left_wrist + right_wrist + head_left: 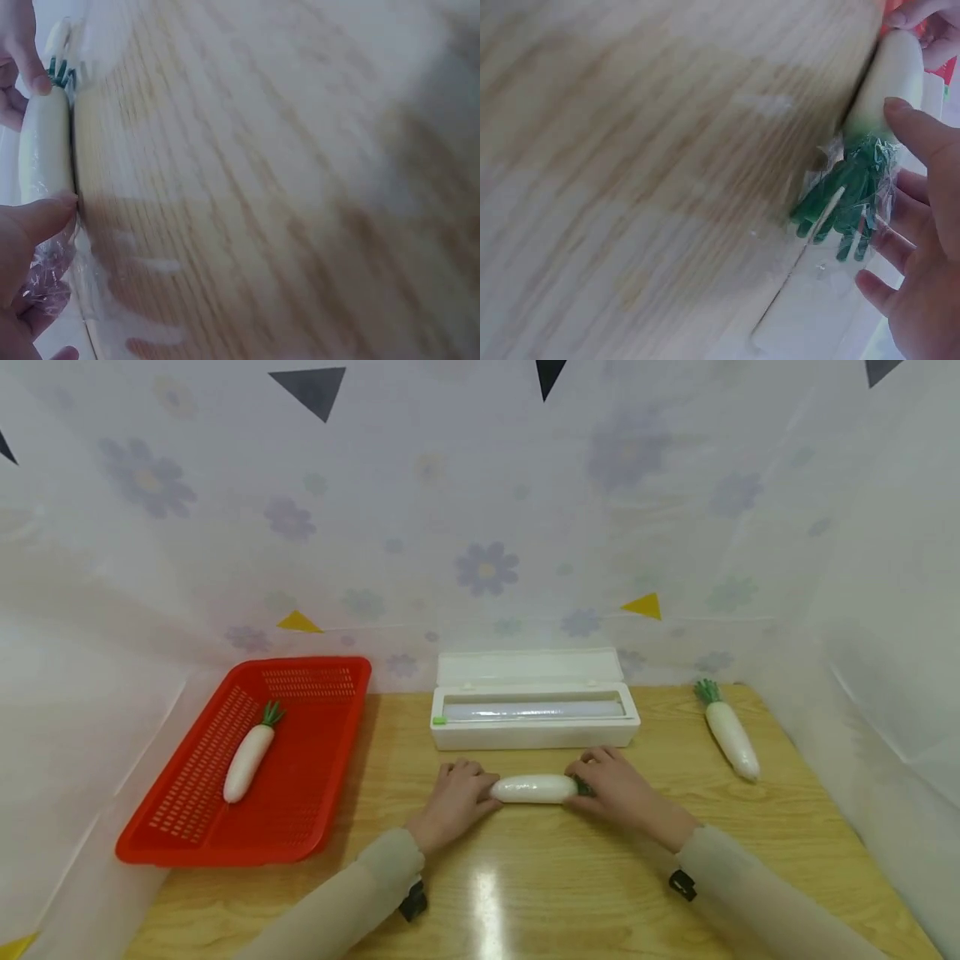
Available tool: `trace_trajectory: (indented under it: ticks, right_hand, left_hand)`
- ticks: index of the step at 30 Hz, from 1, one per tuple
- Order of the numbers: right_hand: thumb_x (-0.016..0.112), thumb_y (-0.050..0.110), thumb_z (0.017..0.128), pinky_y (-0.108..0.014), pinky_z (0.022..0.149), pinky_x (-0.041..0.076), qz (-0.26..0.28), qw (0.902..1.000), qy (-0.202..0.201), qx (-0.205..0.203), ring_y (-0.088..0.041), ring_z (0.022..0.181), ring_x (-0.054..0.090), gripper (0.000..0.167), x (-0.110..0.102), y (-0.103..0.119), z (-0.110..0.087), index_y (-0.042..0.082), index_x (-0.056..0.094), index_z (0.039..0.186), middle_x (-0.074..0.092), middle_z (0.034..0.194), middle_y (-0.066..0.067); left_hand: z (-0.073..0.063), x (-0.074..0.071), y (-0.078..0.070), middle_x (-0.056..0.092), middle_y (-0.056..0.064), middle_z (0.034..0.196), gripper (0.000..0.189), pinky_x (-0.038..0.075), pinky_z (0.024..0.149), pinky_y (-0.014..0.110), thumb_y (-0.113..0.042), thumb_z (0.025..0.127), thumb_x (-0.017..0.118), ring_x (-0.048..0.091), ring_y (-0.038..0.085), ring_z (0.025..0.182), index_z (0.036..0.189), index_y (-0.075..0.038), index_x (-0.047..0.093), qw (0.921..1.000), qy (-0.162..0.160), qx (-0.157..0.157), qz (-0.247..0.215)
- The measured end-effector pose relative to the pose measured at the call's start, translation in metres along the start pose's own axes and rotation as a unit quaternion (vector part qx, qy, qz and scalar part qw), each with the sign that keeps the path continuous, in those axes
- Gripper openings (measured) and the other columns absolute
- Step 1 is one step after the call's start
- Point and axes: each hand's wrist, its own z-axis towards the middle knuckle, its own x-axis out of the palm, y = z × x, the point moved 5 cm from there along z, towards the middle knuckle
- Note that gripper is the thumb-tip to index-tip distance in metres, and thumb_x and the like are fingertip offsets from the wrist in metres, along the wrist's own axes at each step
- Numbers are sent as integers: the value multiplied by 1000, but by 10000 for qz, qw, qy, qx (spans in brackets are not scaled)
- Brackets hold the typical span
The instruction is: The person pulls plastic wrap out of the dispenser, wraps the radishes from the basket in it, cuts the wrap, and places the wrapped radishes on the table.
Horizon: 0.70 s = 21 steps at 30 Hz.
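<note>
A white radish (536,789) with green leaves lies crosswise on the table, wrapped in clear plastic film. My left hand (454,802) grips its tip end, the thumb on the near side and crumpled film (49,281) bunched by the fingers. At the leafy end my right hand (618,793) holds the radish between thumb and fingers. Film also covers the green leaves (851,187), as the right wrist view shows. Just behind the hands stands a white cling film box (534,735), lid up, with a roll of film (532,709) inside.
On the left, a red plastic basket (330,793) holds another white radish (249,764). A further radish (731,739), with a shiny surface, lies at the right on the wooden table (570,893). A flowered curtain (480,510) hangs behind and at both sides.
</note>
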Motion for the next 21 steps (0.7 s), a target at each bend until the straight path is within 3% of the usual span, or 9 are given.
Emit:
trace_trajectory:
  ticks: [4,8,15,21]
  right_hand:
    - [78,37,94,-55,98,45,227,9997,9,-57,-28,106,59,36,-3,-2,-5,9,77,116,72,105,-3]
    - [77,37,94,-58,99,45,352,9993,111,-45,-26,102,59,35,-3,-3,-7,11,77,117,72,100,1]
    - [76,49,93,-60,102,42,586,9958,569,404,-27,106,60,48,-1,-3,-10,12,73,122,71,104,1]
    - [72,51,95,-53,94,46,890,9933,575,458,-23,101,59,40,-3,-5,-10,16,73,116,67,101,3]
  left_hand:
    - [-1,1,0,75,0,116,37,39,100,49,-38,95,76,62,22,107,124,-14,73,9989,183,-199,-375]
    - [-3,3,2,77,-3,112,30,37,99,48,-36,94,77,67,17,101,117,-17,74,9955,221,-364,-843]
    - [-7,0,4,77,-6,100,27,38,93,43,-37,92,80,63,7,86,111,-18,75,9877,157,-409,-1504]
    - [-8,-4,8,75,-9,97,29,48,85,33,-42,94,77,62,5,84,110,-19,77,9844,234,-340,-1712]
